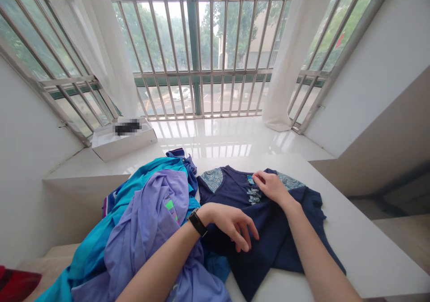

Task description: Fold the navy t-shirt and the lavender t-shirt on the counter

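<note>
This looks like an upper room of a home: barred windows [201, 33] with sheer curtains [289, 60] overlook trees and parked cars [180, 93], a glossy white sill [208, 136] runs beneath them, and everyday clothes [144, 221] lie heaped on a white surface [352, 221].

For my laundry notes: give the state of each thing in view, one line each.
Navy T-shirt: spread out, wrinkled, on the white table
Lilac garment: crumpled on a heap
Turquoise garment: bunched beneath the lilac one
Right hand: resting on the shirt near its collar
Left hand: fingers loosely curled above the shirt
Black wristband: fastened on the left wrist
White curtain: drawn aside
</note>
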The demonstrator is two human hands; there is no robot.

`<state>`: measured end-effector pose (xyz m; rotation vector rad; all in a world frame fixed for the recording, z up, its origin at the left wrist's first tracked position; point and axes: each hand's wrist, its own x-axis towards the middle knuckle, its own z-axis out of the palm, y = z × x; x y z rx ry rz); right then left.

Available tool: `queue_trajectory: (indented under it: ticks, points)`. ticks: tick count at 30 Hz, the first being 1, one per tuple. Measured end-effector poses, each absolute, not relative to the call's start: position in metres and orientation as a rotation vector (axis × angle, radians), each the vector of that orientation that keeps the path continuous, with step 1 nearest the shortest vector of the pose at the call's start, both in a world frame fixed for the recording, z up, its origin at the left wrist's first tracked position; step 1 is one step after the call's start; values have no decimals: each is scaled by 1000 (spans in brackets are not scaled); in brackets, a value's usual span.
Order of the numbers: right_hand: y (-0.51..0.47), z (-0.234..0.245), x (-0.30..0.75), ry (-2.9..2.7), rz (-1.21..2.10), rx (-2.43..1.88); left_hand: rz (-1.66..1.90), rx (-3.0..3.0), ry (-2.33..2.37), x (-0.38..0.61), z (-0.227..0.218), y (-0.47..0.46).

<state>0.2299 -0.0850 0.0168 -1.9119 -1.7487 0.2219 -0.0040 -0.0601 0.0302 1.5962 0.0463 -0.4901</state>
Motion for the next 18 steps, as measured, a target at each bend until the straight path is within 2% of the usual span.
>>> queue_trajectory:
  ticks: [5,9,12,15,18]
  points:
    - [-85,16,227,-1716,184,-1922,-103,2022,411,-28,56,-36]
    - [-83,22,213,-1677,294,-1777,238,2522,1102,-59,68,-7]
    - [-74,30,192,-1675,396,-1677,106,2640,1441,-75,63,9]
    - [-59,35,162,-1801,480,-1629,-68,2607,1481,-79,54,12]
    - [-40,30,130,-1944,514,-1598,-72,2598,1531,-76,47,10]
